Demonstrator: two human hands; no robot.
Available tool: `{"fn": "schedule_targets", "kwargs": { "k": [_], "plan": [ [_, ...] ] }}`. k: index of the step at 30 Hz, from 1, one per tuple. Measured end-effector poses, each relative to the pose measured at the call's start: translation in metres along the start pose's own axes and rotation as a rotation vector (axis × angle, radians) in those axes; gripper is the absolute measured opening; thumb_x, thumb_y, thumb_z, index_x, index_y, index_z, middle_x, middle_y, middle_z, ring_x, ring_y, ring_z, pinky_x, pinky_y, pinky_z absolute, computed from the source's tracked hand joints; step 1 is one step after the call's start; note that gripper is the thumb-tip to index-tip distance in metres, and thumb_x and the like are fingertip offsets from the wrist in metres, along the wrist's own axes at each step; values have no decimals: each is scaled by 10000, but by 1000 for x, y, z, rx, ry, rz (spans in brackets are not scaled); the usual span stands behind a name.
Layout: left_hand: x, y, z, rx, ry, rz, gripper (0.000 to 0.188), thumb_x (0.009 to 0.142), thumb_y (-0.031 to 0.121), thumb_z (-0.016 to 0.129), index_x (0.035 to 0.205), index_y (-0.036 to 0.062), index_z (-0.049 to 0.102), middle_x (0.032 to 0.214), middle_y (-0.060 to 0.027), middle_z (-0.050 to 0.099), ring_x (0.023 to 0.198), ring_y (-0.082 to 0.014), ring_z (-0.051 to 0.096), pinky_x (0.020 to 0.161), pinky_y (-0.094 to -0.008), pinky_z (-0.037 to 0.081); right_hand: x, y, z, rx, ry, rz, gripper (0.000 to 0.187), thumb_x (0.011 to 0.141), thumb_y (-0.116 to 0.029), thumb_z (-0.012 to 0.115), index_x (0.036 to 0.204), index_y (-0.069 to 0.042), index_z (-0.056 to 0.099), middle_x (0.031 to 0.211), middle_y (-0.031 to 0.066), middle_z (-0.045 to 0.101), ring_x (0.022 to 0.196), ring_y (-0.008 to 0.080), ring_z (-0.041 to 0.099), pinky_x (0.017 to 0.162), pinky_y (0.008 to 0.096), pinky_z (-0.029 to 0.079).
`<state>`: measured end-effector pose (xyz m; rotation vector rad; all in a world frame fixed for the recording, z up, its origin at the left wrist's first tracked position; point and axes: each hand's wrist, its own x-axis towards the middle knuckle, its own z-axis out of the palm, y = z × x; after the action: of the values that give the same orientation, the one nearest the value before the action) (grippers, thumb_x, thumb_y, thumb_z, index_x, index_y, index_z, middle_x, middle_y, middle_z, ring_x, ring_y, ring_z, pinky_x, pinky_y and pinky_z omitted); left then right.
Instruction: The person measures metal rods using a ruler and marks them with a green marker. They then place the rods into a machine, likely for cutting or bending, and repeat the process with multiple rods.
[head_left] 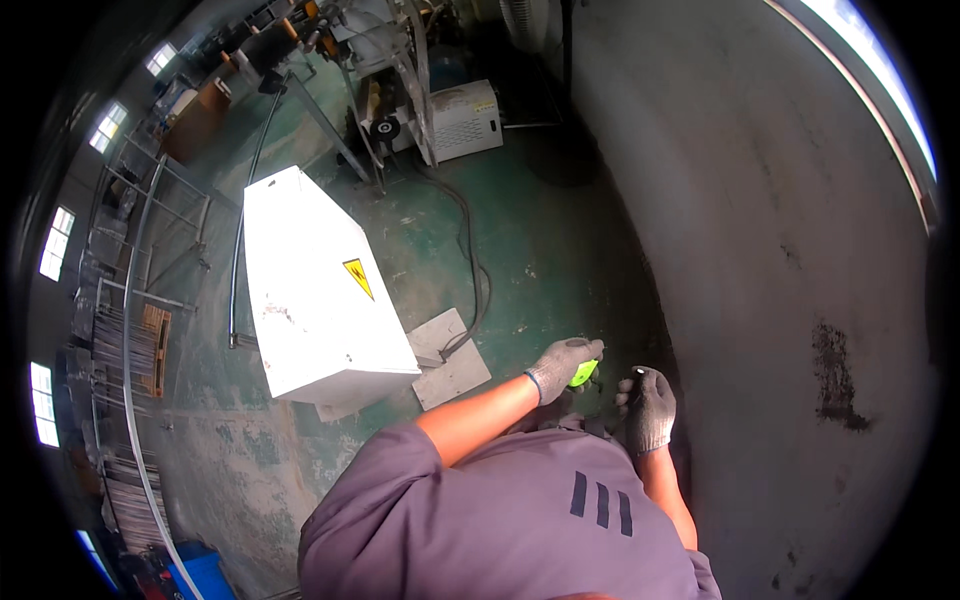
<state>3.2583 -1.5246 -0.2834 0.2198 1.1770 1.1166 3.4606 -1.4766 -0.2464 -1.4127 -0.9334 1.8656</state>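
Observation:
My left hand (565,366), in a grey work glove, is closed round a small bright green object (584,373) with a rounded case, which looks like a tape measure. The fingers and palm cover part of it. A short way to the right, my gloved right hand (651,405) is bent at the fingers in a pinch. A small pale tip (640,370) shows at its thumb and forefinger; what it belongs to is hidden. Both hands are in front of my body, apart from each other, above the green floor and near the grey wall.
A white metal cabinet (325,290) with a yellow warning triangle stands at left. Cables (468,240) run over the floor to a pale plate (450,375) beside it. A grey wall (780,250) rises at right. Machinery (465,120) stands ahead; metal rails (133,300) are at far left.

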Motion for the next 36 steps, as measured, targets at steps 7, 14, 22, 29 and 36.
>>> {"fn": "schedule_targets", "kwargs": {
  "k": [7, 14, 22, 29, 36],
  "plan": [
    [73, 83, -22, -80, 141, 71, 407, 1076, 467, 704, 1094, 61, 711, 855, -53, 706, 713, -164, 677, 584, -313, 517, 129, -63, 67, -56, -139, -27, 262, 1145, -261, 598, 1195, -34, 718, 903, 63, 724, 690, 109, 629, 614, 265, 519],
    [145, 159, -52, 93, 240, 172, 431, 1090, 434, 678, 1186, 16, 716, 961, -26, 710, 814, -142, 669, 694, -325, 550, 281, -97, 156, -458, -276, -404, 294, 1091, -233, 670, 1172, 37, 752, 1008, 63, 770, 923, 137, 681, 866, 310, 551],
    [200, 287, -128, 75, 438, 337, 525, 1084, 483, 690, 1315, 12, 705, 1108, -40, 724, 904, -120, 671, 754, -311, 572, 377, -168, 318, -649, -650, -383, 263, 1074, -243, 666, 1127, -2, 757, 979, 164, 773, 892, 252, 744, 839, 377, 577],
    [237, 327, -246, -138, 541, 317, 507, 1110, 541, 619, 1222, 55, 711, 1024, -41, 718, 830, -146, 688, 687, -329, 573, 455, -161, 456, -648, -851, -228, 277, 1081, -254, 676, 1096, 8, 764, 850, 113, 761, 760, 196, 732, 741, 361, 583],
    [226, 450, -383, -478, 699, 379, 417, 1099, 474, 645, 1128, 62, 701, 943, -65, 713, 781, -187, 701, 679, -346, 576, 502, -188, 608, -611, -820, -216, 266, 1075, -248, 691, 1045, 9, 751, 831, 78, 754, 673, 141, 695, 644, 328, 550]
  ]
}}
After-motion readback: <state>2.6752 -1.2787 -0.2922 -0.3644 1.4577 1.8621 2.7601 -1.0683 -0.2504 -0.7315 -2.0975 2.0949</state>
